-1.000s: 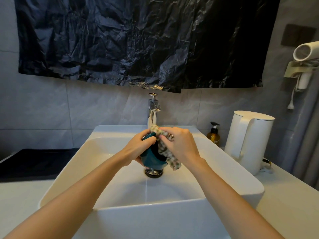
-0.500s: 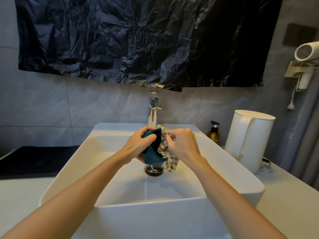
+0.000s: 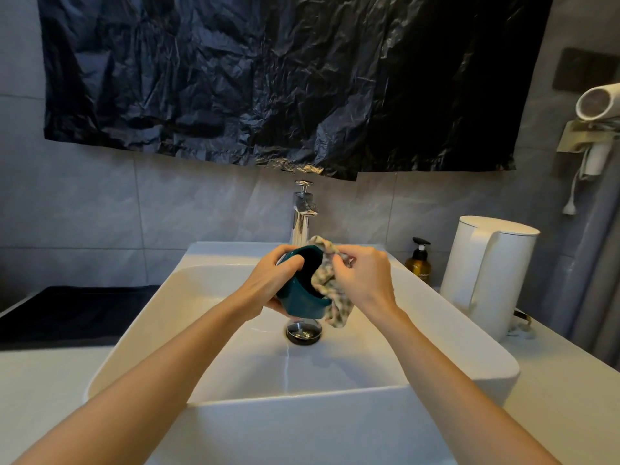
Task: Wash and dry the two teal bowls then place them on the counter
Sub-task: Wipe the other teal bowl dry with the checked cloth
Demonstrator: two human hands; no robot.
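there is one view only, from a camera worn on the person's head. it stands in front of the sink [image 3: 208, 330] and looks forward and down into it, with the tap [image 3: 302, 213] and the tiled wall straight ahead. it is close: both forearms run in from the bottom corners, and the left hand [image 3: 268, 286] and right hand [image 3: 365, 280] meet at the bowl [image 3: 302, 297] and cloth [image 3: 335, 312] near mid-frame. the wide lens also takes in the black sheet [image 3: 268, 78] above and the white jug [image 3: 486, 273] at the right.
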